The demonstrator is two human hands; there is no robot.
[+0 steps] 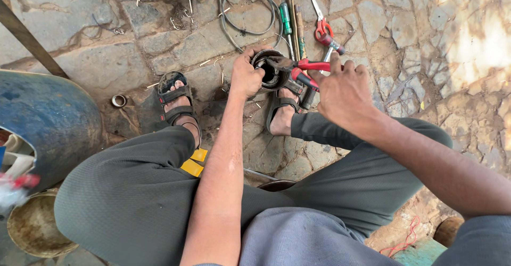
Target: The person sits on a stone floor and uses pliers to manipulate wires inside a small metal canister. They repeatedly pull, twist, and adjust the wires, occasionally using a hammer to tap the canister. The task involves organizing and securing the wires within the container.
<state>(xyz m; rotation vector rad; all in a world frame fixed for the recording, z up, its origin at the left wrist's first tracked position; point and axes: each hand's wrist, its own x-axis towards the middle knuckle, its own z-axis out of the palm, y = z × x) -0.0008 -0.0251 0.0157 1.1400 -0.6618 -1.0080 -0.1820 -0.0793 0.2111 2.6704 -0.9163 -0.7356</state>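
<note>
My left hand (pixel 246 75) grips the side of a dark round metal part (pixel 268 70) with a hollow middle, held just above my sandalled feet. My right hand (pixel 343 91) is closed on red-handled pliers (pixel 302 69), whose jaws reach into the top of the round part. I sit low with my knees spread, the part between them over the stone floor.
On the stone floor beyond lie red-handled scissors (pixel 321 25), a green-handled screwdriver (pixel 286 20), a coil of grey wire (pixel 246 10) and a small metal ring (pixel 118 100). A blue drum (pixel 48 117) stands at the left, a rusty bowl (pixel 34 226) below it.
</note>
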